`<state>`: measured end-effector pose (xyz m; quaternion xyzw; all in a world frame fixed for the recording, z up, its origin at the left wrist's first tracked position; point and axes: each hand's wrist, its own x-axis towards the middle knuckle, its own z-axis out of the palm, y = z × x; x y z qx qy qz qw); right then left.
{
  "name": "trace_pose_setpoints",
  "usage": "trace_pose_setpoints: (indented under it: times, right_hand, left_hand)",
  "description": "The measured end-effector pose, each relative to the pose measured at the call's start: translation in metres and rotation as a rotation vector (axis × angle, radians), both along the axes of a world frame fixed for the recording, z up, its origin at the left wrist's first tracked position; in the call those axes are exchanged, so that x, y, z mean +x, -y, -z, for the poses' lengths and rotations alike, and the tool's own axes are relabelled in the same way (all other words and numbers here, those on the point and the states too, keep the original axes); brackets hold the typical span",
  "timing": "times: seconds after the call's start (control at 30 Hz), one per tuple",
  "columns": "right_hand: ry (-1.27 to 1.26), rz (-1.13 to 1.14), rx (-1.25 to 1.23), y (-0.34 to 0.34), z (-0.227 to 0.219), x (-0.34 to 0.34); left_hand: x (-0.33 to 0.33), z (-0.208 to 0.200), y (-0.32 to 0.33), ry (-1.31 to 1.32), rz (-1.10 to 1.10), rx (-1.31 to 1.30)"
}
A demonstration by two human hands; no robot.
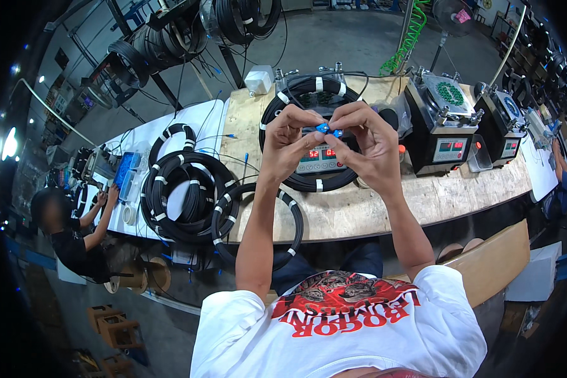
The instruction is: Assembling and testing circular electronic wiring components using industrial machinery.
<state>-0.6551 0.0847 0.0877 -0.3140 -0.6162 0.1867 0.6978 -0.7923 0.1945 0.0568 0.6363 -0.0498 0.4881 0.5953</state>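
My left hand [285,143] and my right hand [370,143] are raised close together over the bench, both with fingers pinched. A small blue connector [322,128] is at the fingertips of the left hand. A second blue connector [337,133] sits at the right hand's fingertips, almost touching the first. Behind and below the hands, a black cable coil [271,113] tied with white bands encircles a machine with red digits on its panel [321,167]. The fingers hide part of that panel and part of each connector.
Stacked black cable coils [160,211] lie left, and a single coil [296,217] hangs over the front edge of the wooden bench [384,211]. Two machines [444,129] [503,126] stand right. A co-worker [82,242] sits far left; another person's arm [557,160] shows far right.
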Motion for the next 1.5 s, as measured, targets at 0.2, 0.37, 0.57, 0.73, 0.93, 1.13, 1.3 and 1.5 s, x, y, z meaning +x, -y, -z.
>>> trace_pose_setpoints:
  times: [0.2, 0.37, 0.57, 0.73, 0.93, 1.13, 1.3, 1.5]
  right_hand:
    - [-0.016, 0.062, -0.006, 0.004, -0.001, 0.0]
    - [-0.08, 0.048, -0.034, -0.005, 0.003, -0.001]
    - [-0.028, 0.038, 0.009, -0.009, -0.003, 0.0]
    - [0.012, -0.069, -0.103, 0.0, -0.003, 0.005]
    - [-0.05, -0.071, -0.178, -0.004, -0.017, 0.006]
    - [0.088, -0.031, -0.279, -0.023, -0.021, 0.012]
    - [0.001, -0.061, -0.195, -0.027, -0.018, 0.006]
    - [-0.31, -0.066, -0.144, -0.03, -0.025, 0.02]
  left_hand:
    - [0.001, -0.003, 0.006, -0.058, -0.037, -0.116]
    - [0.008, -0.016, 0.011, -0.109, -0.174, -0.078]
    - [0.02, -0.013, 0.013, -0.211, -0.571, 0.273]
    - [0.02, -0.002, 0.001, -0.211, -0.719, 0.337]
    - [0.014, -0.002, 0.006, -0.004, -0.381, -0.029]
    - [0.01, -0.006, 0.01, -0.009, -0.246, -0.036]
    - [0.008, -0.01, 0.013, -0.05, -0.244, -0.037]
    - [0.01, 0.001, 0.019, -0.062, -0.264, -0.064]
